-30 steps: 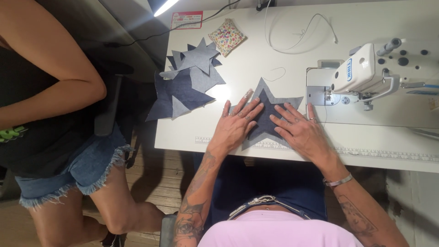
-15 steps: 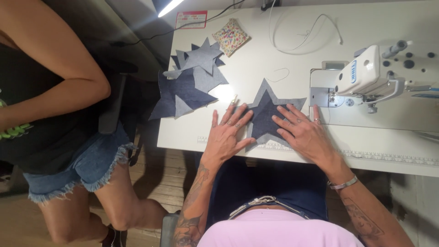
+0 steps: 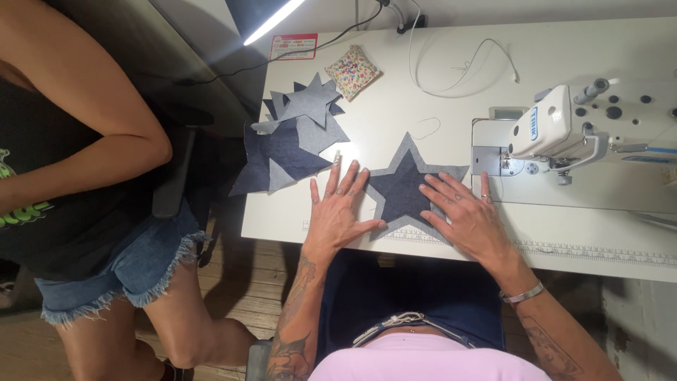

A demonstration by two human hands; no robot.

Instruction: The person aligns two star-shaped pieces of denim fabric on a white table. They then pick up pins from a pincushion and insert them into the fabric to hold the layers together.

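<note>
A denim star (image 3: pixel 409 185) is laid flat on the white bench (image 3: pixel 423 85), in front of the white sewing machine (image 3: pixel 564 130). It is made of a dark blue star placed on a larger, lighter grey-blue star, so that a pale border is seen all around.

The left hand (image 3: pixel 340 212) is pressed flat on the bench at the left side of the star, with the fingers (image 3: pixel 350 180) spread wide; the thumb is touching the lower left point of the star. Nothing is gripped by it. The right hand (image 3: pixel 465 212) is laid flat on the right part of the star, also with the fingers spread wide, and the cloth is held down under the palm, not grasped.

A pile of further denim stars (image 3: pixel 293 137) is seen at the left edge of the bench, partly hanging over it. A small flowered cushion (image 3: pixel 352 72) is lying behind the pile. A thin white cord (image 3: pixel 458 67) is lying loose near the machine. Another person (image 3: pixel 84 176) in denim shorts is standing beside the bench, at the left.
</note>
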